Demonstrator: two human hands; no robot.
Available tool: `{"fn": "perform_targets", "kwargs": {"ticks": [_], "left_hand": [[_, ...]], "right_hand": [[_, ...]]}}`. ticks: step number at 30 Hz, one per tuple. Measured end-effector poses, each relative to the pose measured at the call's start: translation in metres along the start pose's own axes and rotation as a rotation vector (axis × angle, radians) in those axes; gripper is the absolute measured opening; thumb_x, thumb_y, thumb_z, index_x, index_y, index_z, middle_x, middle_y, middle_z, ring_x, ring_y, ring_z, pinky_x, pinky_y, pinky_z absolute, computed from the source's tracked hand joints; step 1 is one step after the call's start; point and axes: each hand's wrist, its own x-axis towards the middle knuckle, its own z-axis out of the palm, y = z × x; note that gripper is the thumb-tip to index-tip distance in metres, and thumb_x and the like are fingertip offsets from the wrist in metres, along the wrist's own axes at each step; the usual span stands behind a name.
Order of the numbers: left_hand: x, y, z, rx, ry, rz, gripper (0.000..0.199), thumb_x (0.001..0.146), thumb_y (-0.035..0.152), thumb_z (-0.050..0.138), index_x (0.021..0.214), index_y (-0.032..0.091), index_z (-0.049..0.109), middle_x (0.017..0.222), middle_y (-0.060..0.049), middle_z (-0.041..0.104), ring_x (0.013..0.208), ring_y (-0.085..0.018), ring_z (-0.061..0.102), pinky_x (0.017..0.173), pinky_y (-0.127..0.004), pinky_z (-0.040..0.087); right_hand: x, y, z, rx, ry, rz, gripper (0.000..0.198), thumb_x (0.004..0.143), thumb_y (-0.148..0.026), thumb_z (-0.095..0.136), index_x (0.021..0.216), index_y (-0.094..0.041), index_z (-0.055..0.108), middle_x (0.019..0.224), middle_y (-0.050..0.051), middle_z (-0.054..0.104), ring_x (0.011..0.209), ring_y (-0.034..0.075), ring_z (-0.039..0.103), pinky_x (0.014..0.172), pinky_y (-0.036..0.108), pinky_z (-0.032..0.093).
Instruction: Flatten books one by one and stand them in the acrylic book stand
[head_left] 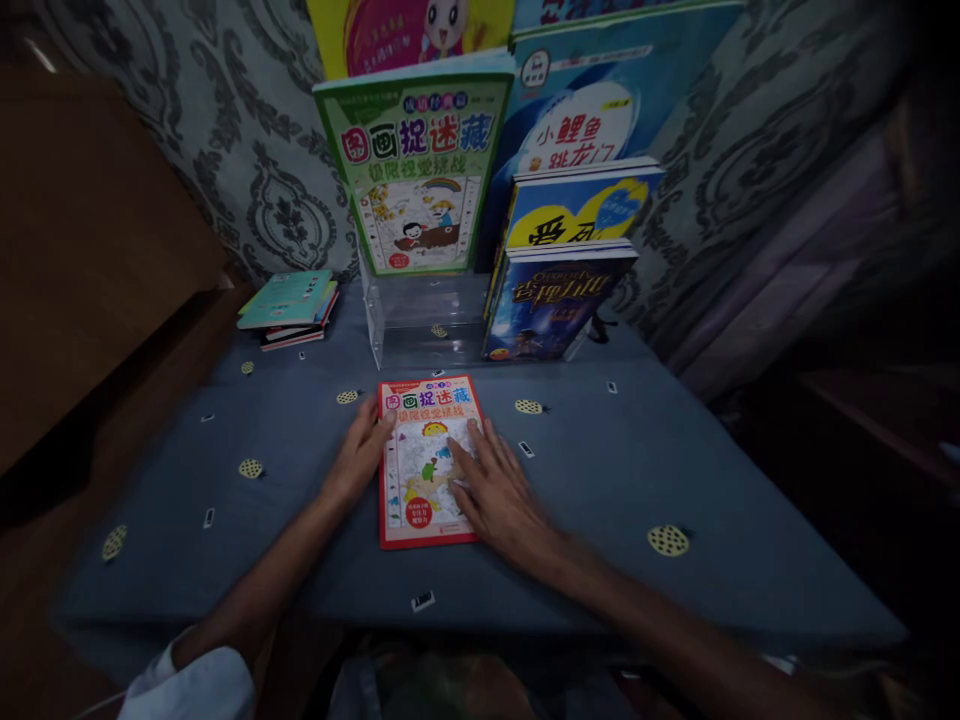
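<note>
A red-bordered picture book [431,500] lies flat on the table, its cover facing up, with a drawn scene below colourful Chinese lettering. My left hand [360,455] holds its upper left edge, the thumb over the cover and the other fingers along the side. Across the right part of the cover rests my right hand [499,490], fingers spread and flat, covering some of the picture. Just beyond the book stands a clear plastic book rack [427,305], with a green-bordered book [416,180] of similar design in its left side.
On the rack's right side are a dark blue book [559,300], a yellow-and-blue book [581,205] and a large blue book [645,80]. A small book stack [289,300] lies at the table's back left. Patterned grey fabric [285,215] hangs behind the blue-grey tablecloth [600,480].
</note>
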Motion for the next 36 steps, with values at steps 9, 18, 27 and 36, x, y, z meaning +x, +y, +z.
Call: {"fn": "perform_targets", "kwargs": {"ticks": [9,18,27,36], "left_hand": [[0.0,0.047,0.024,-0.877,0.133,-0.459,0.041,0.072,0.041,0.081,0.1,0.017,0.063,0.089,-0.008,0.077,0.086,-0.028,0.076,0.08,-0.04,0.061],[-0.006,0.055,0.034,-0.979,0.17,-0.37,0.054,0.056,0.049,0.089,0.089,0.017,0.059,0.077,-0.003,0.074,0.082,-0.026,0.075,0.076,-0.035,0.059],[-0.006,0.088,0.023,-0.933,0.066,-0.072,0.051,0.068,0.046,0.084,0.103,0.02,0.057,0.094,-0.003,0.074,0.086,-0.022,0.073,0.079,-0.032,0.058],[0.007,0.102,-0.007,-0.733,0.116,0.263,0.046,0.082,0.045,0.074,0.115,0.02,0.055,0.11,-0.007,0.071,0.101,-0.025,0.07,0.088,-0.035,0.056]], "right_hand": [[0.001,-0.001,-0.004,0.094,-0.011,-0.016,0.049,0.1,-0.027,0.043,0.147,-0.015,0.046,0.162,0.019,0.03,0.151,0.034,0.024,0.119,0.058,0.03],[0.003,0.016,0.002,0.648,0.196,0.328,0.065,0.098,-0.05,0.044,0.155,-0.021,0.034,0.16,0.013,0.037,0.147,0.031,0.035,0.119,0.053,0.034],[0.048,0.006,-0.058,1.534,0.054,0.423,0.054,0.068,-0.051,0.083,0.111,-0.019,0.072,0.113,0.013,0.075,0.105,0.033,0.07,0.097,0.051,0.053],[0.081,0.005,-0.113,1.359,0.113,0.174,0.048,0.073,-0.051,0.079,0.11,-0.021,0.072,0.113,0.01,0.075,0.101,0.027,0.069,0.099,0.046,0.051]]}}
